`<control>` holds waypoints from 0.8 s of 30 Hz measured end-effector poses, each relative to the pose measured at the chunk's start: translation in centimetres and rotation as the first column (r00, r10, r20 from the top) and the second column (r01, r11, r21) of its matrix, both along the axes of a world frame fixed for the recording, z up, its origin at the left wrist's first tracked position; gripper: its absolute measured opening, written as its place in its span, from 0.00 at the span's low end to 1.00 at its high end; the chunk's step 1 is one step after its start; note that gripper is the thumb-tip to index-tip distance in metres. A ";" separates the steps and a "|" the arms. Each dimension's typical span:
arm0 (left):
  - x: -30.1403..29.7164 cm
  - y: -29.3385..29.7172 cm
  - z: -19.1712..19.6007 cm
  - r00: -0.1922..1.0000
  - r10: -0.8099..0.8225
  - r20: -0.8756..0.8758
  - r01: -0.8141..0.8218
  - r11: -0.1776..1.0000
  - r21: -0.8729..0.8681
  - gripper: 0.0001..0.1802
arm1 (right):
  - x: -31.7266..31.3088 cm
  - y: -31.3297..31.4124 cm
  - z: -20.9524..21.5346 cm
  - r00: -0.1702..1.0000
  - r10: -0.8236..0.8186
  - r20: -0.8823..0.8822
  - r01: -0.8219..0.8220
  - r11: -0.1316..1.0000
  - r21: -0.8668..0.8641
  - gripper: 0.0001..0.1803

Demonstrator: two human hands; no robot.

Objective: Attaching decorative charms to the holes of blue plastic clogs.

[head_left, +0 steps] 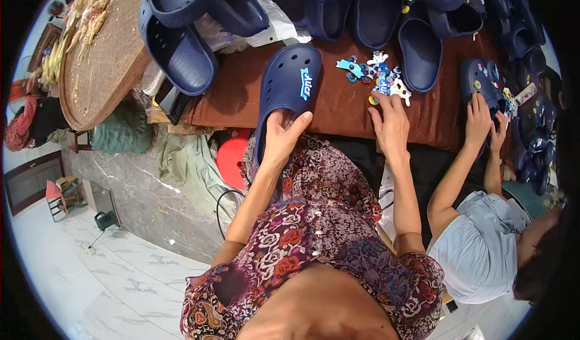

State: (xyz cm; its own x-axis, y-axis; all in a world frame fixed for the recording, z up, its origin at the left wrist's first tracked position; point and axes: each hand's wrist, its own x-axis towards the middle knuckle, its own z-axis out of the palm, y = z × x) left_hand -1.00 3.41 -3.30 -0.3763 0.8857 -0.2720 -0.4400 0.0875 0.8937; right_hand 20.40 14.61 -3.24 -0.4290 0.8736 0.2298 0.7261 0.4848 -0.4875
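My left hand point(283, 136) has its fingers inside the opening of a navy blue foam clog point(287, 83), with the thumb lying outside. The clog's toe points away from me. A blue charm with white lettering point(306, 84) sits on the right side of its upper, among the round holes. To the right, my right hand point(393, 125) rests at the near edge of a small pile of colourful shoe charms point(362, 69), its thumb apart from the fingers. A white charm point(399, 90) lies by the fingertips; whether they touch any piece is hard to see.
Many navy clogs point(421, 56) crowd the back of the brown-covered table point(232, 98). At right, a co-worker's hands point(480, 122) hold a clog with charms point(480, 80). A round woven tray point(103, 68) stands at far left; a red round seat point(232, 161) is below the table.
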 end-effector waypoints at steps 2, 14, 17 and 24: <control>-0.1 0.5 -0.7 0.997 0.060 0.055 -0.061 0.998 0.026 0.32 | 0.1 0.6 -0.7 1.000 0.001 0.028 -0.001 1.000 0.003 0.14; -1.7 2.3 -0.7 0.791 0.124 0.599 -0.172 0.985 0.023 0.23 | -2.1 -0.9 -0.3 0.973 0.213 -0.092 -0.217 0.976 -0.033 0.13; -1.4 2.1 -0.1 0.772 0.150 0.618 -0.179 0.984 -0.016 0.23 | -3.1 -1.0 -1.1 0.940 0.336 -0.057 -0.338 0.941 -0.020 0.15; -1.4 0.3 0.6 0.743 0.153 0.651 -0.162 0.986 -0.047 0.24 | -2.3 -0.8 -1.3 0.939 0.326 -0.108 -0.325 0.945 0.025 0.13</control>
State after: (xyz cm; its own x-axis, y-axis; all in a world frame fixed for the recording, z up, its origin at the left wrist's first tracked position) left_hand -2.39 3.72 -2.68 -0.2469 0.8345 -0.4926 -0.9214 -0.0447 0.3861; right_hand 18.10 13.84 -4.50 -0.6618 0.6884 0.2968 0.4706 0.6897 -0.5504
